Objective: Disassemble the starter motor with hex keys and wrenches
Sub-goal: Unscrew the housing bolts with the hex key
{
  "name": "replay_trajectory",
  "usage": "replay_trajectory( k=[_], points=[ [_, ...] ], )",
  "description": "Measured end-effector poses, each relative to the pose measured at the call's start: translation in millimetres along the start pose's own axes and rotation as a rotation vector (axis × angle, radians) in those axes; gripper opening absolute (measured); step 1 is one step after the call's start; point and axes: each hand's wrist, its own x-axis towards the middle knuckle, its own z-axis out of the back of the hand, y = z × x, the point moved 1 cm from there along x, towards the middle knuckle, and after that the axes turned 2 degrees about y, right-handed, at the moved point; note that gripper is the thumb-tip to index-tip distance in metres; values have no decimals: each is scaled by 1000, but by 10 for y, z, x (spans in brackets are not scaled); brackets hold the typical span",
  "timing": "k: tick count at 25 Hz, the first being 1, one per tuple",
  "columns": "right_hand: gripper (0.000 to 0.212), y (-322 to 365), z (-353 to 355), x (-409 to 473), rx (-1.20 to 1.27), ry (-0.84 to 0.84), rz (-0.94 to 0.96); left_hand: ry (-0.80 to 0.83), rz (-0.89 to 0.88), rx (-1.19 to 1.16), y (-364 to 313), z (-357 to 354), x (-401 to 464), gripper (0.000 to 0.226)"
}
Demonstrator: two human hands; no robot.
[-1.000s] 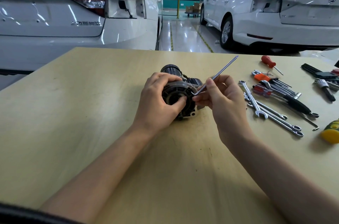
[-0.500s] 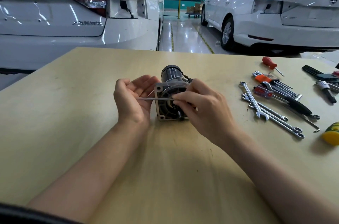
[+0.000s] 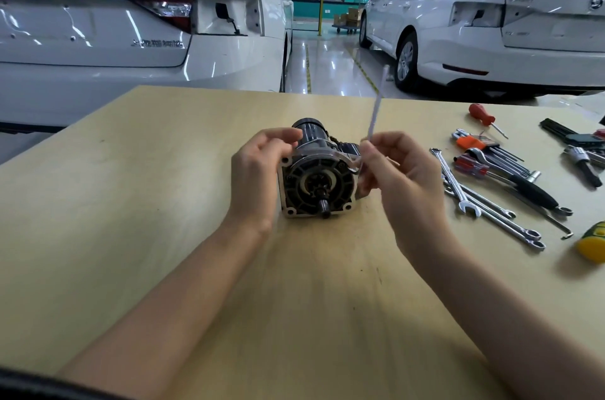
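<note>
1. Nearest, lower centre of frame: bare table (image 3: pixel 294 301), both forearms coming in from the bottom edge.
2. Centre: the starter motor (image 3: pixel 319 182) lies on its side, long axis running away toward the top of the frame, flanged face and pinion shaft turned to the viewer.
3. Left hand (image 3: pixel 258 177) cups the motor's left flank, fingers loosely curled over the housing, steadying it.
4. Right hand (image 3: pixel 399 183), just right of the flange, pinches the hex key (image 3: pixel 376 105); its blurred long arm stands nearly upright.
5. The key's short end is hidden by the fingers near the flange's upper-right corner, so that hand is nearer the next bolt, I'd judge.
6. Far right: wrenches (image 3: pixel 471 200).
</note>
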Motion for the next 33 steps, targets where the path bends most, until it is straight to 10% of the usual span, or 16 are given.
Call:
replay_trajectory(
  k=[6,21,28,33],
  points=[
    [13,-42,23,28,380,-82,-397,99,-220,448,76,-82,-112,29],
    [17,-22,-8,-21,453,-102,-386,90,-261,482,85,-75,-98,31],
    [16,-8,-40,-19,-167,54,106,99,-250,487,66,-76,-99,30],
    [8,-97,-83,-53,-682,193,580,-39,128,-219,32,12,2,44]
  ],
)
